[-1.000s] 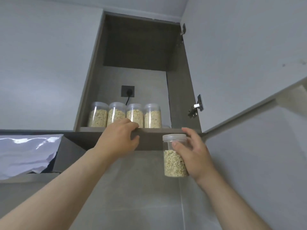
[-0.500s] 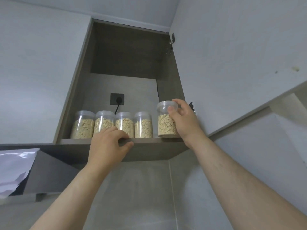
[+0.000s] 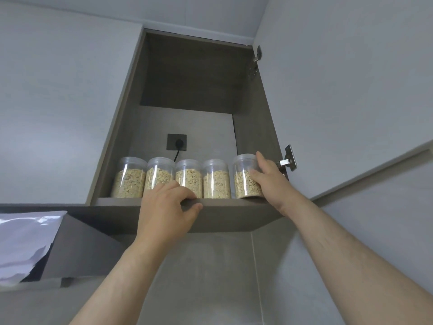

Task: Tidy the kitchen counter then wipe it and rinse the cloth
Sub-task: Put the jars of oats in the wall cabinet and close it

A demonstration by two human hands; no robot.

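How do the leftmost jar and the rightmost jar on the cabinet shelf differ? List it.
The leftmost jar stands free of both hands; the rightmost jar is gripped by the right hand. The leftmost jar touches its neighbour; the rightmost jar stands slightly apart from its neighbour. Both are clear, lidded, upright and partly filled with pale flakes.

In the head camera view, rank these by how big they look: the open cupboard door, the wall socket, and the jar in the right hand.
1. Cupboard door, by far the largest.
2. Jar in the right hand.
3. Socket, though it sits farther back, so this is less sure.
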